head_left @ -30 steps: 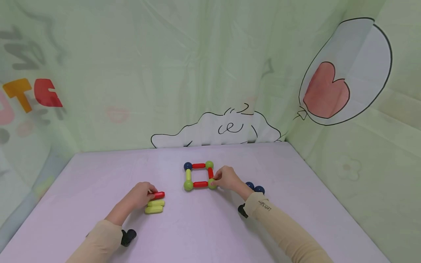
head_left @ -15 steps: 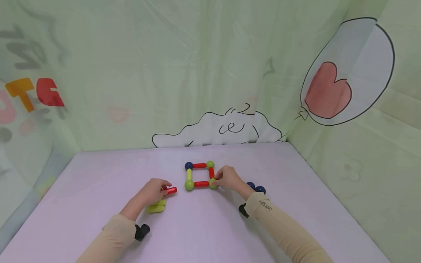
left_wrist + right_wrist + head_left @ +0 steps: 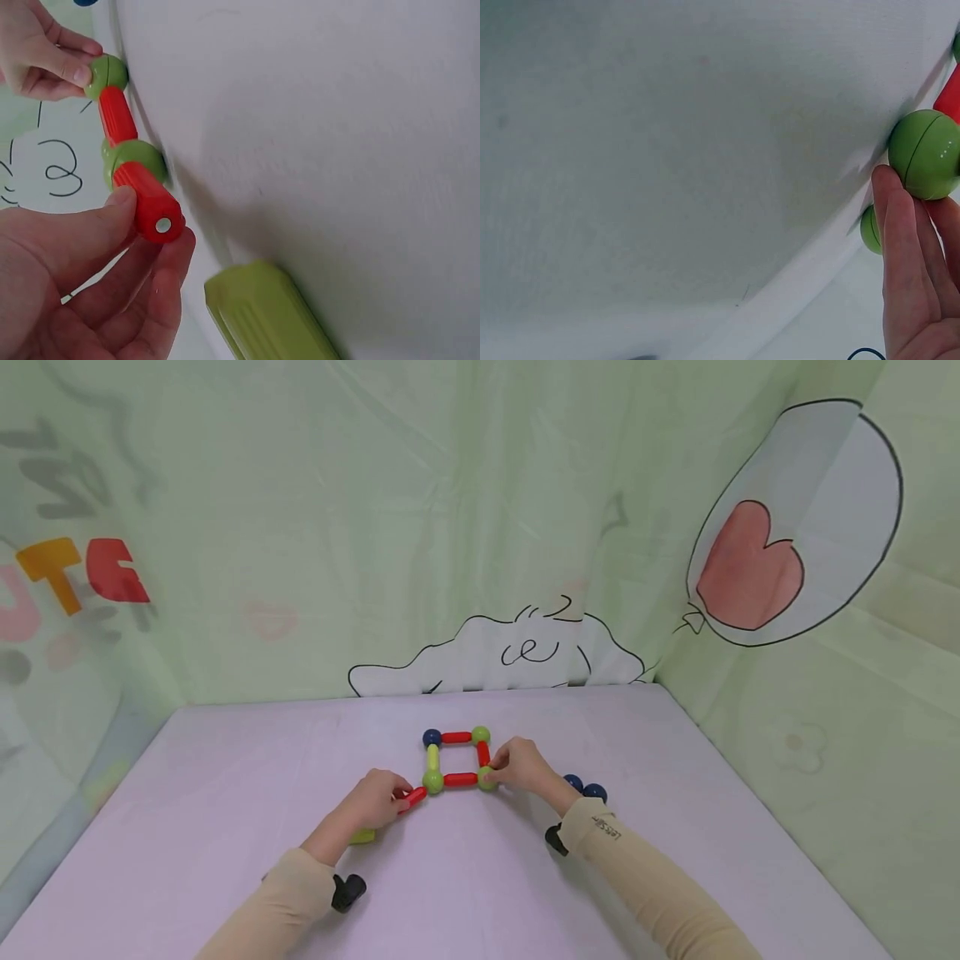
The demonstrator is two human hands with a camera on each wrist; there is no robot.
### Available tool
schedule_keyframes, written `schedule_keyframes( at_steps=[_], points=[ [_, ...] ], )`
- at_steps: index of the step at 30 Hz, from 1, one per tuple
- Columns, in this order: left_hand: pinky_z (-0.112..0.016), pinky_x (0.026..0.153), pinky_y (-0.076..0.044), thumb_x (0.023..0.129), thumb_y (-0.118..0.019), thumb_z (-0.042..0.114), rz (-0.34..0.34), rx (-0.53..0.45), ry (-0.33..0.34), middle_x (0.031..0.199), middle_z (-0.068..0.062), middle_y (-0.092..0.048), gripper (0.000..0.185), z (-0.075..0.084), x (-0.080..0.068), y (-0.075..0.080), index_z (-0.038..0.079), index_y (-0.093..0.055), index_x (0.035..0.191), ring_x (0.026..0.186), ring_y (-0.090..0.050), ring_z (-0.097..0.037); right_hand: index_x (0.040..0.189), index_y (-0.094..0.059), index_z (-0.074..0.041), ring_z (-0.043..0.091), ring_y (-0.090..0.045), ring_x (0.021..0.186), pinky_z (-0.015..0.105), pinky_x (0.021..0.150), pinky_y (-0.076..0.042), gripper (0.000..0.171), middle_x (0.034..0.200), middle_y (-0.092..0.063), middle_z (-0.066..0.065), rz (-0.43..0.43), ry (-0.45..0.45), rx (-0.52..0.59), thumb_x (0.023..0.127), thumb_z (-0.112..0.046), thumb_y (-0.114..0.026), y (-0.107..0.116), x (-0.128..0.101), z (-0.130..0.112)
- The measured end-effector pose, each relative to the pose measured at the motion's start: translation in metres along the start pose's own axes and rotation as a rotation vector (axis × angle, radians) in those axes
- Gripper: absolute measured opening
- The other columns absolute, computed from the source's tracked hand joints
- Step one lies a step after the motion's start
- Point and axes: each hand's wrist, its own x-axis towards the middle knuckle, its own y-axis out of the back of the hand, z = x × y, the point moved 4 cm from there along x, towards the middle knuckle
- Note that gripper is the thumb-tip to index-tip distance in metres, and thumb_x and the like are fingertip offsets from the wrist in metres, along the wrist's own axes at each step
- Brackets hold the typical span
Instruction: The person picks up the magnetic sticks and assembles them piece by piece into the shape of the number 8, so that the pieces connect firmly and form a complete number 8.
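While our right hand (image 3: pixel 519 766) pinches the glossy green ball (image 3: pixel 487 778) at the near right corner between thumb and fingers, our left hand (image 3: pixel 378 798) has its thumb and fingertips closed on a ridged red rod (image 3: pixel 413 798). We see that rod's far tip at the near left green ball (image 3: pixel 432 782), seemingly touching it, outside the square frame (image 3: pixel 461 779) of 4 balls and 4 rods on the pale lilac table (image 3: pixel 480 877). Near our left hand lies a partly hidden yellow-green rod (image 3: pixel 362 837); 2 dark blue balls (image 3: pixel 595 792) sit near our right.
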Motion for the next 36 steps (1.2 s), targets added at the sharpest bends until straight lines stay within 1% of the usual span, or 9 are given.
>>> schedule_keyframes(
  at_steps=[7,13,19,21,24,29,36],
  points=[
    [-0.024,0.056,-0.041,0.077,-0.061,0.009,0.013,-0.023,0.041,0.071,-0.002,-0.055,0.019,0.006,0.002,-0.004,0.0,-0.063,0.093,0.061,-0.046,-0.014,0.076,-0.063,-0.006,0.014,-0.05,0.059,0.021,0.054,-0.044,0.019,0.069,-0.056,0.002,0.002,-0.004,-0.007,0.065,-0.018,-0.073,0.001,0.0,0.001],
    [-0.022,0.051,-0.04,0.074,-0.064,0.012,0.005,-0.121,0.062,0.065,-0.002,-0.054,0.022,0.008,0.003,-0.008,-0.002,-0.062,0.091,0.056,-0.047,-0.012,0.075,-0.064,-0.006,0.014,-0.05,0.06,0.022,0.054,-0.045,0.017,0.068,-0.057,0.002,0.009,-0.002,-0.004,0.064,-0.016,-0.073,0.002,0.0,0.0],
    [-0.022,0.051,-0.041,0.071,-0.068,0.02,0.012,-0.209,0.121,0.067,-0.002,-0.053,0.034,0.009,0.003,-0.015,-0.003,-0.06,0.094,0.057,-0.048,-0.013,0.075,-0.064,-0.006,0.014,-0.05,0.06,0.022,0.055,-0.045,0.017,0.068,-0.057,0.002,0.004,0.004,-0.005,0.065,-0.016,-0.073,0.001,0.002,0.001],
    [-0.022,0.051,-0.041,0.071,-0.068,0.02,0.018,-0.238,0.133,0.067,-0.003,-0.054,0.033,0.01,0.003,-0.018,-0.004,-0.06,0.092,0.057,-0.049,-0.013,0.075,-0.064,-0.006,0.014,-0.05,0.06,0.021,0.055,-0.045,0.018,0.068,-0.057,0.002,0.002,0.002,-0.003,0.065,-0.016,-0.073,0.0,0.002,0.001],
    [-0.022,0.052,-0.042,0.073,-0.066,0.019,0.025,-0.257,0.153,0.067,-0.003,-0.054,0.03,0.013,0.002,-0.019,-0.005,-0.059,0.091,0.057,-0.049,-0.013,0.075,-0.063,-0.006,0.014,-0.05,0.059,0.022,0.054,-0.045,0.018,0.068,-0.056,0.002,-0.001,0.0,-0.003,0.065,-0.017,-0.073,0.0,0.002,0.001],
    [-0.023,0.053,-0.041,0.074,-0.065,0.02,0.022,-0.271,0.21,0.07,-0.004,-0.052,0.031,0.015,0.0,-0.02,-0.003,-0.058,0.091,0.061,-0.048,-0.014,0.075,-0.064,-0.006,0.014,-0.05,0.06,0.022,0.054,-0.044,0.018,0.068,-0.056,0.002,-0.001,-0.001,-0.005,0.065,-0.017,-0.073,0.0,0.001,0.0],
    [-0.022,0.05,-0.039,0.072,-0.067,0.023,0.017,-0.295,0.243,0.061,-0.004,-0.052,0.03,0.015,0.002,-0.022,-0.001,-0.056,0.086,0.054,-0.049,-0.013,0.075,-0.064,-0.006,0.014,-0.05,0.06,0.022,0.055,-0.044,0.017,0.067,-0.057,0.002,0.002,-0.006,-0.01,0.065,-0.016,-0.073,0.0,0.0,-0.001]
  ],
)
